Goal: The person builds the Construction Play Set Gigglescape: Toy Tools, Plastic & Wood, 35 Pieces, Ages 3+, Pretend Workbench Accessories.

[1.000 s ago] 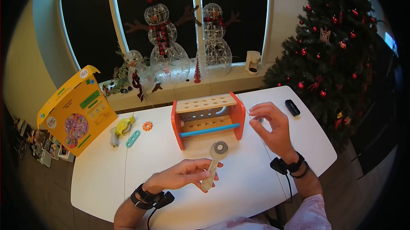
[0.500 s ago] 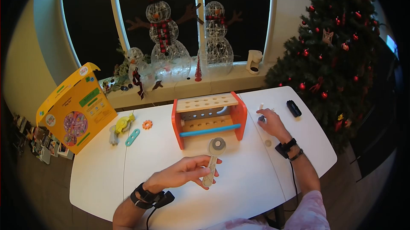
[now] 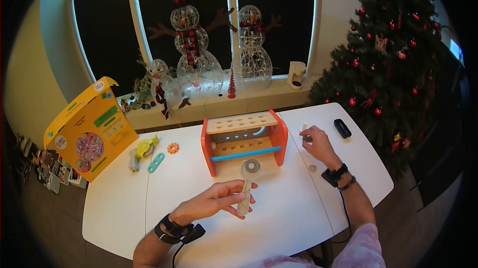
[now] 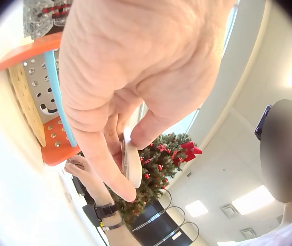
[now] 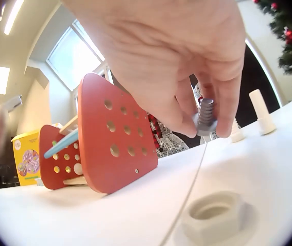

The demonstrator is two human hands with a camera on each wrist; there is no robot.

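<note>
My left hand (image 3: 211,202) holds a cream toy wrench (image 3: 245,198) upright by its handle, thumb on one side and fingers on the other. A grey ring (image 3: 252,165) sits at the wrench's round head. Over at the table's right side, my right hand (image 3: 321,147) pinches a grey toy bolt (image 5: 206,114) between thumb and fingers, its threaded shaft pointing up in the right wrist view. A light hex nut (image 5: 212,218) lies nearer, and a cream peg-like bolt (image 5: 259,114) stands beyond the fingers. Between the hands stands a wooden toolbox (image 3: 281,141) with red sides and a blue bar.
On the table's left lie a teal strip (image 3: 156,163), an orange gear (image 3: 173,148) and a yellow-green toy (image 3: 146,147). A yellow box (image 3: 97,128) stands behind them. At the far right is a black case (image 3: 342,128). A decorated tree (image 3: 378,59) rises past the table.
My right hand has come down from above the table beside the toolbox to its right side and now pinches the grey bolt. The wrench in my left hand has tipped more upright.
</note>
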